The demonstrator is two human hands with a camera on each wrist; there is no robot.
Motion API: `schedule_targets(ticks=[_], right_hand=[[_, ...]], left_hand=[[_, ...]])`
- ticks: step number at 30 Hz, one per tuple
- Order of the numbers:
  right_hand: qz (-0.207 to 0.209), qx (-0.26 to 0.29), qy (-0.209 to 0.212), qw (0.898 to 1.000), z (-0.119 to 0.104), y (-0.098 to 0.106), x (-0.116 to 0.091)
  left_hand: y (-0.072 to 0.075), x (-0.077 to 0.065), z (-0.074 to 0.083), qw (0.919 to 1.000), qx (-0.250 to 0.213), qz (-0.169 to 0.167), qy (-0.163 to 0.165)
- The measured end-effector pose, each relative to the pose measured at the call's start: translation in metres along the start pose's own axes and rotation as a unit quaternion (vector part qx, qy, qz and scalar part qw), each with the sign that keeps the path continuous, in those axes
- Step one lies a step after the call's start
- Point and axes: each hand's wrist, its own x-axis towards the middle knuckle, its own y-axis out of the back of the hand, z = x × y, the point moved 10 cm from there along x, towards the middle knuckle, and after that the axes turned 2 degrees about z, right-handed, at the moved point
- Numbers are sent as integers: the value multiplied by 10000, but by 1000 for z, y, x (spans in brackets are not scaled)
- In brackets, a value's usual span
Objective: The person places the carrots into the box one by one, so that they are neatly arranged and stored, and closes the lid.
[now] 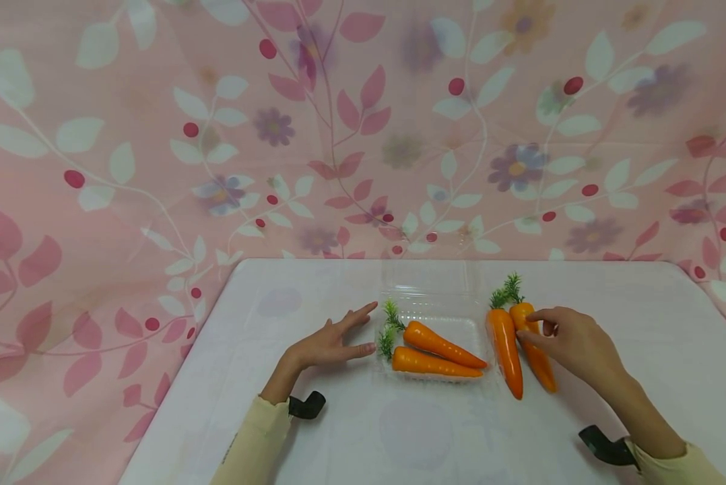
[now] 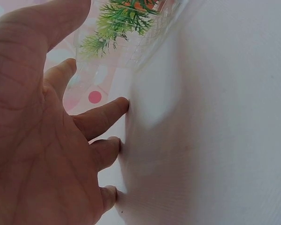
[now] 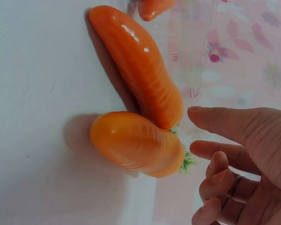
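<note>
A clear plastic container (image 1: 463, 330) sits on the table with two orange toy carrots inside, an upper carrot (image 1: 438, 341) and a lower carrot (image 1: 432, 362), their green tops pointing left. My left hand (image 1: 331, 345) is beside its left side, fingers spread and holding nothing; in the left wrist view some fingertips rest near the tabletop. Right of the container lie two more carrots, a left carrot (image 1: 505, 350) and a right carrot (image 1: 540, 364). Over the right one's upper end is my right hand (image 1: 578, 340), thumb and forefinger apart, seen just off the carrot (image 3: 136, 143) in the right wrist view.
The container's clear lid (image 1: 430, 275) stands raised at its back. A white cloth (image 1: 314, 444) covers the table, and a pink floral curtain (image 1: 363, 135) hangs behind the far edge. Dark wrist mounts (image 1: 307, 405) are strapped on both forearms.
</note>
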Motion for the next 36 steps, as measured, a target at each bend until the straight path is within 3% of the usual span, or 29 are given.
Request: schedule_targets(ticks=[16, 36], right_hand=[[63, -314, -356, 9989, 18, -3, -3], [-701, -311, -1106, 9909, 41, -17, -4]], left_hand=[[0, 0, -1, 10000, -16, -2, 10], [-1, 0, -2, 10000, -14, 0, 38]])
